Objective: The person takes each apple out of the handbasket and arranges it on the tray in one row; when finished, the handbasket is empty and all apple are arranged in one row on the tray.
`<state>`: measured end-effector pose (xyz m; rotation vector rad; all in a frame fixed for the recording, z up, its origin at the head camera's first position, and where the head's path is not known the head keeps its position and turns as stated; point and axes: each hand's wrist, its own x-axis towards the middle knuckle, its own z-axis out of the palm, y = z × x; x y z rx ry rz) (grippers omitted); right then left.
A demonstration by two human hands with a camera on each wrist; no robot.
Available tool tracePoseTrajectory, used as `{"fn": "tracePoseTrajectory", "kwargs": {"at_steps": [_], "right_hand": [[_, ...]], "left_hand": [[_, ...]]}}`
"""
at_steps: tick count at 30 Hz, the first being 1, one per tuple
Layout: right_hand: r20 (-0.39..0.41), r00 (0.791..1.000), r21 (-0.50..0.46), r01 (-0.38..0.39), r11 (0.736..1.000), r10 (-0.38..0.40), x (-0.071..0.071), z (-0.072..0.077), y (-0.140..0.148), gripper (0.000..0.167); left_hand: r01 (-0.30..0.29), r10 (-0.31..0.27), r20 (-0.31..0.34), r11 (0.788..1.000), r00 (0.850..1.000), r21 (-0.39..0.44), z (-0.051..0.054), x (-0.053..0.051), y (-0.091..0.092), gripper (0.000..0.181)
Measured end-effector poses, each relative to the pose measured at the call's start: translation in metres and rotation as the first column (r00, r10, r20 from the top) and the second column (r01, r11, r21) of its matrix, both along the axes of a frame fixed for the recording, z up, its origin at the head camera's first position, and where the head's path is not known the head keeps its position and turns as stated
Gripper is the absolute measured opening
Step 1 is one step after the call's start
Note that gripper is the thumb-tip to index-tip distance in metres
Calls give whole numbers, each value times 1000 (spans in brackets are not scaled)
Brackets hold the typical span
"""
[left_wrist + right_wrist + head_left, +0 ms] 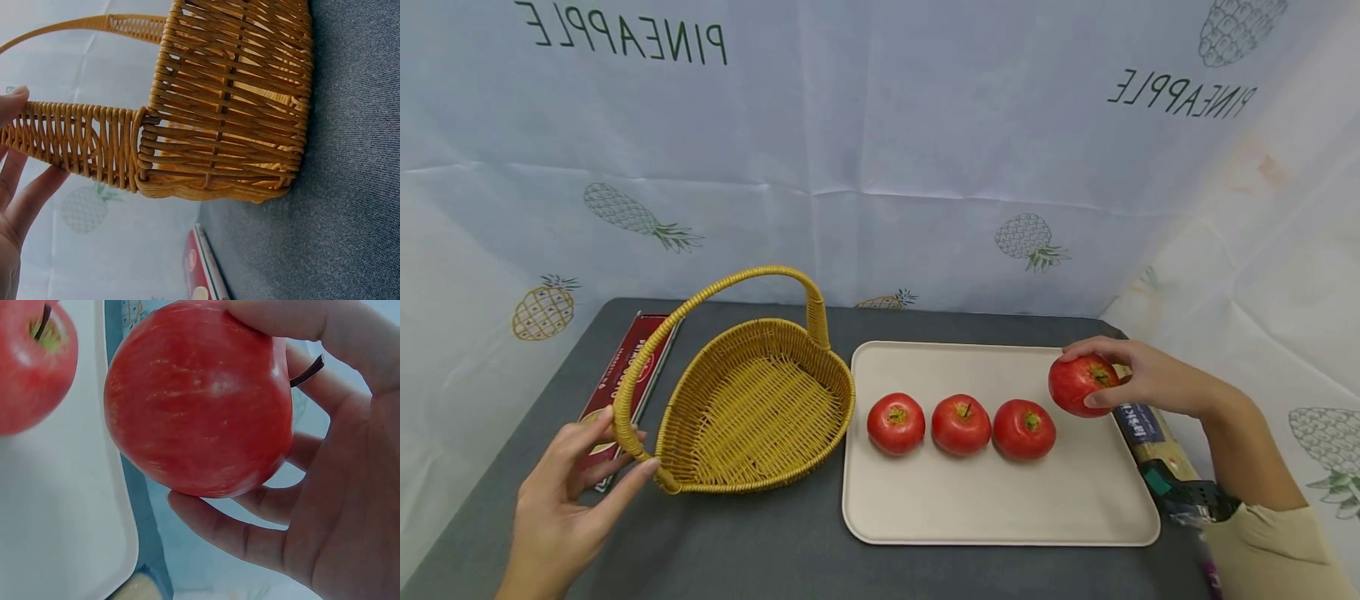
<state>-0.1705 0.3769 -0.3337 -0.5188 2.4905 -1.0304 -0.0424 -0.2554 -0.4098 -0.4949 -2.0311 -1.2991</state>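
Observation:
A yellow woven basket (756, 417) with a tall arched handle stands on the left half of the table. My left hand (568, 492) grips the near-left base of that handle; the left wrist view shows the thumb and fingers around the wicker handle (81, 134). In my right hand (1123, 375) is a red apple (200, 400), held between thumb and fingers above the right side of a cream tray (1000, 508). Three more apples lie in a row on the tray: a left one (896, 423), a middle one (961, 424) and a right one (1024, 429).
A red flat box (625, 367) lies behind the left hand, left of the basket. Beyond the tray's right edge is a packet with a dark label (1142, 423), partly hidden by the right arm. A pineapple-print cloth (850, 167) hangs behind the grey table (760, 542).

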Motion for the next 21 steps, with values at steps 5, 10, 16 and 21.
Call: {"fn": "tracePoseTrajectory", "kwargs": {"at_steps": [5,10,16,21], "right_hand": [[13,1000,2,19,1000,-19,4,-8,11,54],[57,998,-12,29,1000,-28,7,-18,17,53],[85,996,-25,13,1000,-11,10,-30,22,54],[135,991,-26,3,1000,0,11,-41,26,52]], "left_hand": [[18,-18,-8,1000,1000,13,0,0,0,81],[-17,17,16,1000,1000,-9,1,0,-1,85],[-16,16,26,1000,1000,-1,0,1,-1,85],[10,-10,1,1000,1000,20,0,0,0,84]]}}
